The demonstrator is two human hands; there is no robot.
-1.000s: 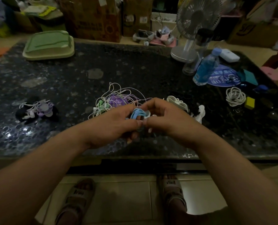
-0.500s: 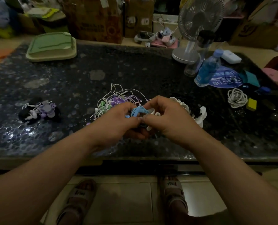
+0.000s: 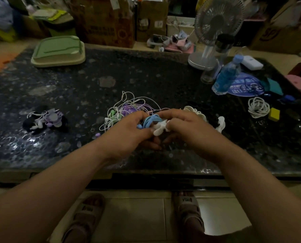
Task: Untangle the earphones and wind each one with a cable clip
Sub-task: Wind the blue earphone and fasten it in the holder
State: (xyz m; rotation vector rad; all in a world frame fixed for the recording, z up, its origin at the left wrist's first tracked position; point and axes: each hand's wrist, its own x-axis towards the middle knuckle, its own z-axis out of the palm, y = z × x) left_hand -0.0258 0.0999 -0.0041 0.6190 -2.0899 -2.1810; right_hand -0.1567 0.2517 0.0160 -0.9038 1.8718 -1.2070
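My left hand (image 3: 128,131) grips a coiled light-blue earphone cable (image 3: 150,121), which sits between my two hands. My right hand (image 3: 184,125) pinches a soft white cable clip (image 3: 161,128) touching the coil, just right of my left thumb.

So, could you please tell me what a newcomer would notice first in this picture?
First come the two hands meeting near the table's front edge: the left hand grips a blue earphone coil, while the right hand pinches a white clip right beside it. Just behind them lies a tangle of white, purple and green earphones, and farther left a wound bundle sits on the dark speckled table.
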